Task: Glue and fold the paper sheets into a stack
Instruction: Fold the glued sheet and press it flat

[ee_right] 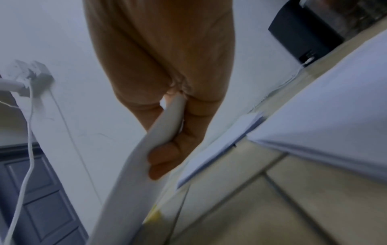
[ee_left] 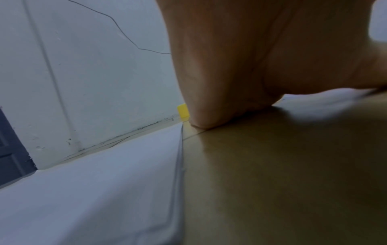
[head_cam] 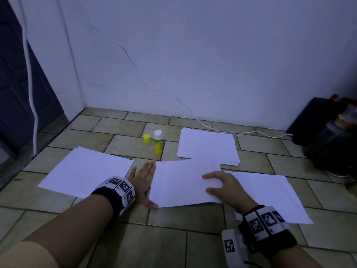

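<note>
A white middle sheet (head_cam: pixel 183 182) lies on the tiled floor between my hands, its near edge slightly lifted. My right hand (head_cam: pixel 222 187) pinches its right edge; in the right wrist view the fingers (ee_right: pixel 165 157) curl under the sheet (ee_right: pixel 142 165). Flat on the floor, my left hand (head_cam: pixel 144 180) has straight fingers along the sheet's left edge. More white paper lies at the left (head_cam: pixel 87 171), at the right (head_cam: pixel 280 196) and as a stack (head_cam: pixel 207 146) behind. A glue stick (head_cam: pixel 158 142) stands uncapped beside its yellow cap (head_cam: pixel 147 138).
A black box (head_cam: pixel 316 120) and a dark jar (head_cam: pixel 332 144) stand at the right by the wall. A white cable (head_cam: pixel 241 134) runs along the floor to the box. A dark door (head_cam: pixel 17 97) is at the left. Bare tiles lie near me.
</note>
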Motion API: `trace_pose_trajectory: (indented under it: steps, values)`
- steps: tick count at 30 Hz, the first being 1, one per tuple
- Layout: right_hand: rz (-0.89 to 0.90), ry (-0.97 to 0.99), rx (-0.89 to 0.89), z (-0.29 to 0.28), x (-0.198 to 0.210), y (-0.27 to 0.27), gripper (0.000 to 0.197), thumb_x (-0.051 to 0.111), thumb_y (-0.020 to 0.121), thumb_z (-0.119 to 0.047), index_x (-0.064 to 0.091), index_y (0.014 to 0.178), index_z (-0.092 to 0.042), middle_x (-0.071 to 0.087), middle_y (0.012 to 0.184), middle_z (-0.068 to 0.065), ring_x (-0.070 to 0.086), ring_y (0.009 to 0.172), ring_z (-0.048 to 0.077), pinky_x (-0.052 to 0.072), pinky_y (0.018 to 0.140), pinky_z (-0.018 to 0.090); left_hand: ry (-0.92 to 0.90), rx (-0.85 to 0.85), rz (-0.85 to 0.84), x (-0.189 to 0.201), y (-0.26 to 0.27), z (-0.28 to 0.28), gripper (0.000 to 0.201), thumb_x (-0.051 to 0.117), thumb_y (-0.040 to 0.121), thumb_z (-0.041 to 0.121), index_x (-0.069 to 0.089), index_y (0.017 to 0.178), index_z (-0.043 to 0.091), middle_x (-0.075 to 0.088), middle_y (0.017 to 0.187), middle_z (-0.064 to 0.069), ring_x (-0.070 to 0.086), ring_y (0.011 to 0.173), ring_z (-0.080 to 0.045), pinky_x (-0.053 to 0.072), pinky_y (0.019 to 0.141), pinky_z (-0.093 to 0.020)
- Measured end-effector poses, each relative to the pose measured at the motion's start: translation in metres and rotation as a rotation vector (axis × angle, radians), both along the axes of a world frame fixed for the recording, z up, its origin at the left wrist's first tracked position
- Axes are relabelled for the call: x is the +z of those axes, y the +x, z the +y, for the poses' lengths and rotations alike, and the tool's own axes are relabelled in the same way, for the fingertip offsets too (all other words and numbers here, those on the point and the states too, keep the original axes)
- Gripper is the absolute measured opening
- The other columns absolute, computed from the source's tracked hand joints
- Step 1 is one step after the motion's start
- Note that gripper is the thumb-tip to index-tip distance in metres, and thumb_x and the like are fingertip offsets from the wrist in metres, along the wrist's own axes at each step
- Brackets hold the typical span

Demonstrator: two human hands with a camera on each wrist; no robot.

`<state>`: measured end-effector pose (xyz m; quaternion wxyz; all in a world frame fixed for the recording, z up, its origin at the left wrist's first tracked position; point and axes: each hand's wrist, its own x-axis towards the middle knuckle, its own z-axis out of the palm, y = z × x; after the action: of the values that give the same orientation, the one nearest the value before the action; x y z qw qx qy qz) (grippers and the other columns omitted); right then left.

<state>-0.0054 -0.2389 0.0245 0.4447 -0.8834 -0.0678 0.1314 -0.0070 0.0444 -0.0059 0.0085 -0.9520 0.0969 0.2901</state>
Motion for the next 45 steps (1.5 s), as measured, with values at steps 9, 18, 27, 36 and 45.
trace_pose_trajectory:
  steps: [9, 18, 27, 36, 45]
  values:
    - [-0.168, 0.183, -0.080, -0.031, 0.041, 0.030, 0.038, 0.066, 0.082, 0.004, 0.067, 0.102, -0.027, 0.063, 0.106, -0.013, 0.058, 0.088, 0.002, 0.043, 0.067, 0.009, -0.020, 0.013, 0.006, 0.003, 0.001, -0.001, 0.164, 0.025, 0.027, 0.106, -0.028, 0.146, 0.005, -0.033, 0.154, -0.008, -0.026, 0.144, -0.022, -0.011, 0.116, -0.049]
    - [-0.248, -0.031, -0.187, -0.035, 0.025, 0.115, 0.039, 0.065, 0.079, 0.005, 0.066, 0.113, -0.015, 0.061, 0.125, 0.008, 0.055, 0.116, 0.023, 0.042, 0.097, 0.027, -0.049, -0.002, 0.011, 0.002, 0.004, 0.000, 0.173, 0.011, 0.009, 0.106, -0.027, 0.147, 0.008, -0.034, 0.154, -0.005, -0.026, 0.144, -0.020, -0.011, 0.115, -0.049]
    - [-0.143, -0.391, -0.182, -0.025, 0.006, 0.153, 0.044, 0.070, 0.075, 0.000, 0.065, 0.115, -0.016, 0.053, 0.131, 0.012, 0.052, 0.117, 0.027, 0.036, 0.090, 0.021, -0.097, -0.002, 0.009, 0.003, 0.002, 0.003, 0.176, 0.000, 0.000, 0.102, -0.027, 0.147, 0.010, -0.033, 0.154, -0.005, -0.026, 0.144, -0.020, -0.012, 0.115, -0.047]
    - [-0.031, -0.599, -0.087, -0.028, -0.005, 0.156, 0.073, 0.077, 0.076, -0.015, 0.044, 0.140, -0.023, 0.040, 0.146, 0.008, 0.038, 0.134, 0.024, 0.032, 0.106, 0.028, -0.103, -0.010, 0.031, 0.007, 0.002, 0.002, 0.176, 0.001, 0.000, 0.102, -0.027, 0.147, 0.010, -0.033, 0.154, -0.005, -0.027, 0.144, -0.020, -0.013, 0.115, -0.047]
    - [0.007, -0.833, -0.148, -0.025, -0.012, 0.159, 0.060, 0.071, 0.082, -0.037, 0.047, 0.137, -0.034, 0.017, 0.149, 0.014, 0.015, 0.138, 0.033, 0.021, 0.112, 0.030, -0.100, -0.013, 0.041, 0.006, 0.002, 0.002, 0.176, 0.002, -0.001, 0.102, -0.028, 0.147, 0.010, -0.034, 0.154, -0.005, -0.027, 0.143, -0.021, -0.013, 0.115, -0.048]
